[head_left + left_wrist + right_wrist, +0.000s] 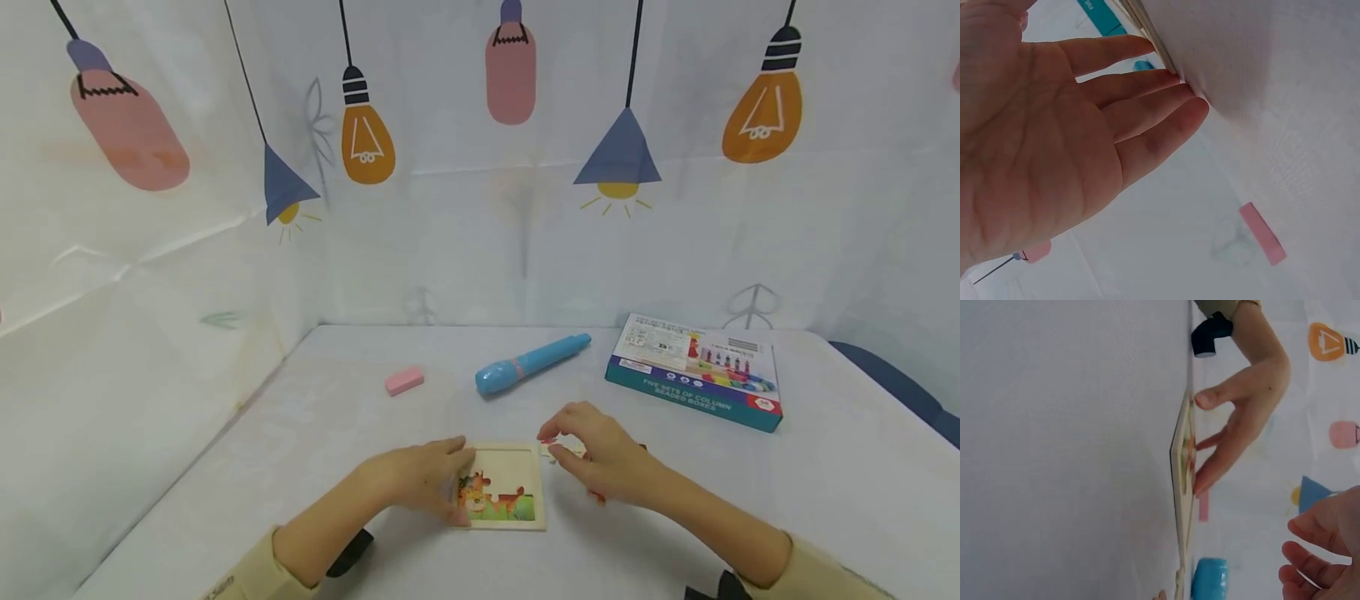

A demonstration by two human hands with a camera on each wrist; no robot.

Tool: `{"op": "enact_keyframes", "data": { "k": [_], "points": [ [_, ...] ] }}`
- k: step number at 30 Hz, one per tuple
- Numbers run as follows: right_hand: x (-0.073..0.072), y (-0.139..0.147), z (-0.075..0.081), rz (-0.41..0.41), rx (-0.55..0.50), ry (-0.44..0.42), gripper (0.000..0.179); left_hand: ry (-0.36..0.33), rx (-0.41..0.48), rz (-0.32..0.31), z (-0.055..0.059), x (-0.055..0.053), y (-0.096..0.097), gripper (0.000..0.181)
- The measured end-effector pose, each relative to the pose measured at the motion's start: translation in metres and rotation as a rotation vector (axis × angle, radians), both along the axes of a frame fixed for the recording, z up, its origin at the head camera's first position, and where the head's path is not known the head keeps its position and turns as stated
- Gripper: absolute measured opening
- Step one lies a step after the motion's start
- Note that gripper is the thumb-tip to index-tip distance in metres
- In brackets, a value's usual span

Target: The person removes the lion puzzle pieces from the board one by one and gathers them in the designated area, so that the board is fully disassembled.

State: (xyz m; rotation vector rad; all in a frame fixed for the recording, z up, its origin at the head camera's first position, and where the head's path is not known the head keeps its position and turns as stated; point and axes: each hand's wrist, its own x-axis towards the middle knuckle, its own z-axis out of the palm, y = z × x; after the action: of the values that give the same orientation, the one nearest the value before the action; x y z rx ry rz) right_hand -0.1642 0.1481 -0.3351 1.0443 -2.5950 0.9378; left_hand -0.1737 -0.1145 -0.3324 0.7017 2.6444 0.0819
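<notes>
A square wooden puzzle board (506, 527) lies flat on the table, its lower part filled with pieces picturing an orange animal on green; its upper part is bare wood. My left hand (420, 482) rests along the board's left side, thumb at the near corner and fingers at the far one. In the left wrist view, extended fingertips (1194, 109) touch the board's edge. Just right of the board, my right hand (603, 458) hovers with fingers bent and a gap between thumb and forefinger. Loose puzzle pieces (551, 447) lie under it, partly hidden.
Behind the board lie a pink eraser-like block (405, 381) and a blue, thick, pen-shaped thing (532, 364). A flat box of beads (693, 372) sits at the back right. A printed curtain (465, 233) hangs behind the white table (337, 367).
</notes>
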Motion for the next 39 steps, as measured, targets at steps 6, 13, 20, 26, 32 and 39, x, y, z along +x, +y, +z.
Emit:
{"op": "enact_keyframes", "data": {
  "k": [6, 13, 20, 26, 32, 39],
  "points": [
    [0.001, -0.027, -0.005, 0.068, 0.092, -0.045, 0.015, 0.033, 0.008, -0.022, -0.003, -0.002, 0.000, 0.080],
    [-0.002, -0.050, -0.015, 0.127, 0.214, -0.153, 0.016, 0.061, 0.015, -0.069, -0.004, -0.003, 0.000, 0.078],
    [-0.007, -0.064, -0.025, 0.149, 0.329, -0.134, 0.022, 0.104, 0.007, -0.087, -0.005, -0.002, 0.001, 0.070],
    [-0.007, -0.070, -0.031, 0.167, 0.352, -0.062, 0.032, 0.154, 0.003, -0.117, -0.006, 0.001, 0.001, 0.068],
    [-0.009, -0.073, -0.037, 0.135, 0.319, -0.063, 0.038, 0.201, 0.005, -0.126, -0.007, 0.003, 0.001, 0.066],
    [-0.010, -0.075, -0.040, 0.130, 0.285, -0.078, 0.035, 0.199, 0.007, -0.125, -0.006, 0.003, 0.001, 0.057]
  ]
}}
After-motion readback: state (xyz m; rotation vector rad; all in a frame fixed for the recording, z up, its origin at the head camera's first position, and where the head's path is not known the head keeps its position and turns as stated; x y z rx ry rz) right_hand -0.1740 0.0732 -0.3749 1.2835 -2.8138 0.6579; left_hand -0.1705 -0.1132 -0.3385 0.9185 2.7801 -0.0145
